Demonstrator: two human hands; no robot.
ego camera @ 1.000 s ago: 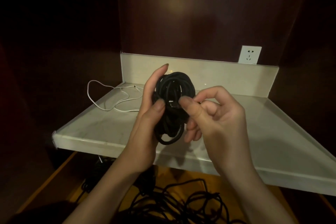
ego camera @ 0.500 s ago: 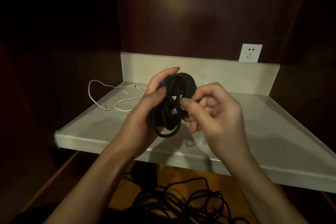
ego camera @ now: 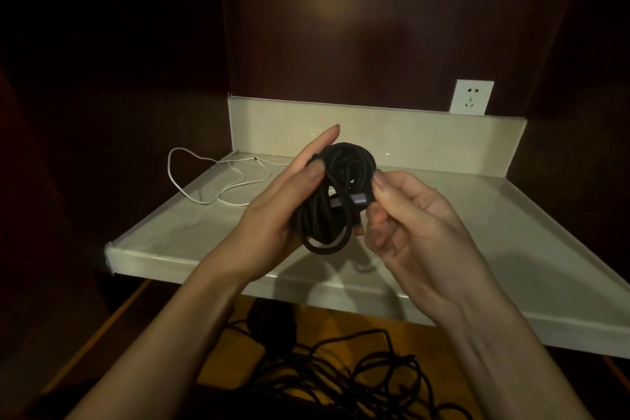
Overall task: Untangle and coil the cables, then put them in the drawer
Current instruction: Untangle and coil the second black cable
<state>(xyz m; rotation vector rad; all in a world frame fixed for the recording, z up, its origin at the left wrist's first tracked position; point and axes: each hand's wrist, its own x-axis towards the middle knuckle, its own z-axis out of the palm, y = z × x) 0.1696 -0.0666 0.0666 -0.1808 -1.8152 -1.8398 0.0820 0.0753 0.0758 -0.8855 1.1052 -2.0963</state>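
Coil of black cable (ego camera: 335, 198) sits upright between my two hands, held in the air just above the front half of the pale bench (ego camera: 511, 249). My left hand (ego camera: 279, 211) cups the coil from its left, thumb pressed on the front of the loops and fingers reaching up behind them, so that grip is wrapped round the bundle. My right hand (ego camera: 414, 215) is just to the coil's right; its thumb and forefinger pinch the grey metal plug (ego camera: 358, 198) at the cable's end, and the plug lies across the middle of the loops.

I judge the coiling of this cable all but finished: what is in hand is tucking the free end in. The next move calls for threading the plug through the centre or under a wrap without loosening the loops, then lowering the bundle.

Behind and left of the coil, a thin white cable (ego camera: 204, 181) trails loose on the bench and over its left edge. Below the coil, under the bench's front lip, more black cable (ego camera: 358, 372) lies tangled on a wooden surface, perhaps the open drawer. Behind and right of the coil, a white wall socket (ego camera: 471, 97) stands above the bench's back wall.

I can read no brand, label or writing anywhere.
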